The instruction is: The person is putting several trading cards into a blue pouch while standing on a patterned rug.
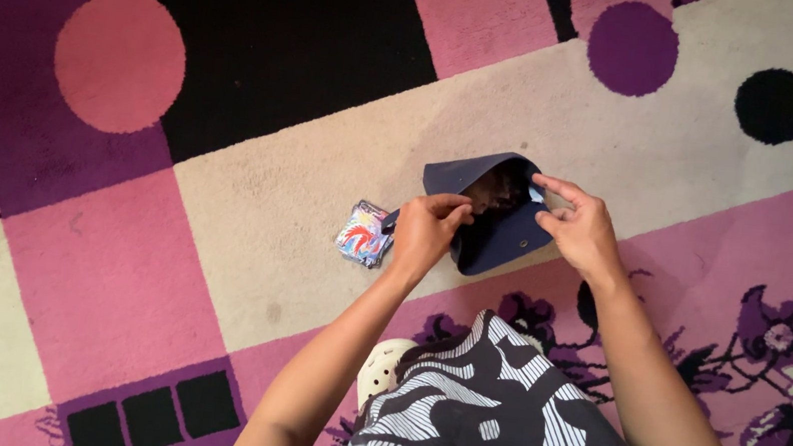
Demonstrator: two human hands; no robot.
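Observation:
A dark navy pouch point(500, 238) with its flap lifted is held above the carpet, its dark inside showing. My left hand point(426, 232) pinches the pouch's left edge. My right hand point(579, 230) grips the right edge, thumb and forefinger at the opening. A small colourful packet point(364, 234) in red, blue and white lies on the carpet just left of my left hand, apart from it.
A patterned carpet point(250, 185) in pink, purple, black and cream covers the floor. My black-and-white striped garment point(483, 425) fills the bottom middle. A white perforated shoe point(382, 368) peeks out beside it.

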